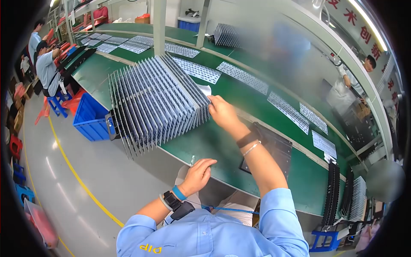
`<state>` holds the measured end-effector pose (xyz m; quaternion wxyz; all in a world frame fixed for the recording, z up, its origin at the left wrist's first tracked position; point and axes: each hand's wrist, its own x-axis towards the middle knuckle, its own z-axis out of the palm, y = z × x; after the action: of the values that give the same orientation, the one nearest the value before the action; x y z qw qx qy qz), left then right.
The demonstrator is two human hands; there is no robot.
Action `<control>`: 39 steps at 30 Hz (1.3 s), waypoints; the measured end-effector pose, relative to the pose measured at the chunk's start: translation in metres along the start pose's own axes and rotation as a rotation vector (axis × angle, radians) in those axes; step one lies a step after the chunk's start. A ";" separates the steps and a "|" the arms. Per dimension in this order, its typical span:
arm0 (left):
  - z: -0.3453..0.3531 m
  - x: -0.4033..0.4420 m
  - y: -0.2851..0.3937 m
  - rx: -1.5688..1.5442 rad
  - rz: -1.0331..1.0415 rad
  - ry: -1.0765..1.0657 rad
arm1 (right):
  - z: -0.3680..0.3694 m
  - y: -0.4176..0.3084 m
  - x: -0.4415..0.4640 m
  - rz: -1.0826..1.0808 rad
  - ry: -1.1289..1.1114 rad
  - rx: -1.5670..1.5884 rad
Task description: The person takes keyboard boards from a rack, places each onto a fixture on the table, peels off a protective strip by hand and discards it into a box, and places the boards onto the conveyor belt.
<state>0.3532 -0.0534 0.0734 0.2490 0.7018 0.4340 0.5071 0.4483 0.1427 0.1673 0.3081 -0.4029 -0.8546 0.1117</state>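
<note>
Board rack [150, 100] near blue crate [95, 124], post [159, 28] just behind.

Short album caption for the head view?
Right hand at the edge of a panel rack; left hand near the green bench.

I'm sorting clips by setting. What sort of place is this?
Probably a factory assembly line, perhaps for electronics: patterned white sheets lie in rows along a green worktop, thin boards sit closely side by side, and another worker sits further along.
</note>
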 end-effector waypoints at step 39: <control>0.055 0.077 0.088 -0.385 -0.117 -0.194 | -0.239 0.017 -0.294 0.523 0.590 0.840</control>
<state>0.4439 -0.0259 0.1613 0.4478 0.6605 0.3431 0.4955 0.7493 -0.0827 0.2186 0.6291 -0.4579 -0.4869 0.3968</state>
